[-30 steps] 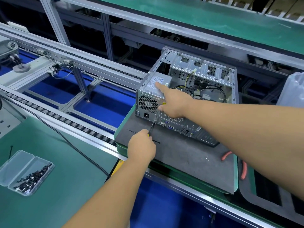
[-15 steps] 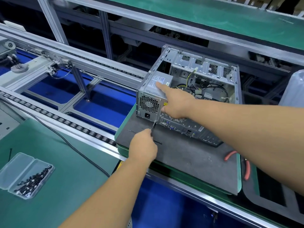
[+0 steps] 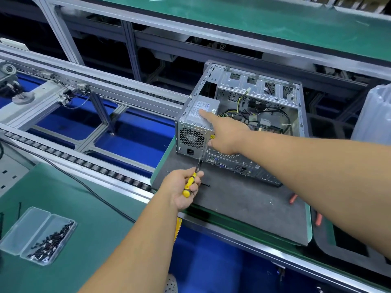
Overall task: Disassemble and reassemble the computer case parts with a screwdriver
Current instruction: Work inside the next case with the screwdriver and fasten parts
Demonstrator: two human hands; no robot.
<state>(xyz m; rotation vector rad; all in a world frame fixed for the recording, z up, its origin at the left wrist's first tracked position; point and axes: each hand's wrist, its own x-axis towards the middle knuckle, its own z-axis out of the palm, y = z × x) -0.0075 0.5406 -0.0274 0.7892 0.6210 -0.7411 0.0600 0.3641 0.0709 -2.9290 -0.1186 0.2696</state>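
An open computer case was seen lying on a dark foam mat beside the conveyor, its power supply seated at the near-left corner. A yellow-and-black screwdriver was gripped in the left hand, its tip set against the lower rear edge of the power supply, while the unit's top was pressed by the outstretched forefinger of the right hand, the other fingers curled at its edge. A clear box of dark screws was left on the green bench

Screwdriver tip too small to tell if seated; red-handled tool mostly behind right forearm; PSU label text unreadable.
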